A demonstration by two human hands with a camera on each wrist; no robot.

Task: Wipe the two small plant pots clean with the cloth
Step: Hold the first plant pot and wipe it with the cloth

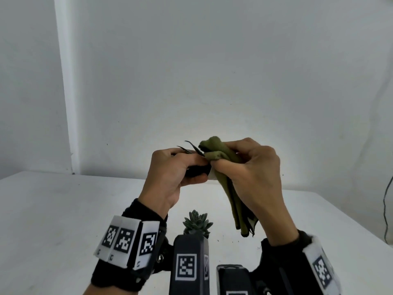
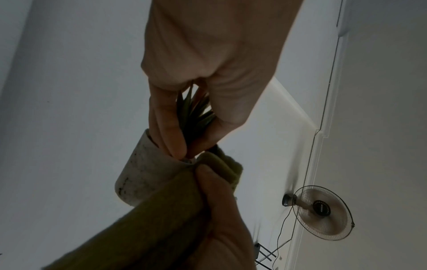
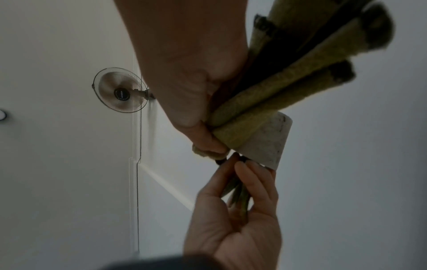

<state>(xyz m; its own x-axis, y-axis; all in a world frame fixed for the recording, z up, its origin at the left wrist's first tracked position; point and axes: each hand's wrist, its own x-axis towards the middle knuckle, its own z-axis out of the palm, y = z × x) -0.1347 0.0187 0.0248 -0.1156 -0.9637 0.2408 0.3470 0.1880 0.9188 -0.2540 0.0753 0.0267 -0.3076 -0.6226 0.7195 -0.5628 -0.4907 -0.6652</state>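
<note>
One speckled white pot point(image 2: 148, 171), lifted above the table point(image 1: 63, 209) by left hand point(image 1: 170, 177) fingers curled about its spiky plant, best rotated slowly against the green cloth point(image 1: 225, 167) bunched tight in right hand point(image 1: 253, 173).

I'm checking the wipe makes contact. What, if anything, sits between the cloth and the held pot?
Nothing visible. The right hand presses the folded green cloth directly against the pale pot, which the left hand holds up by its plant leaves.
</note>
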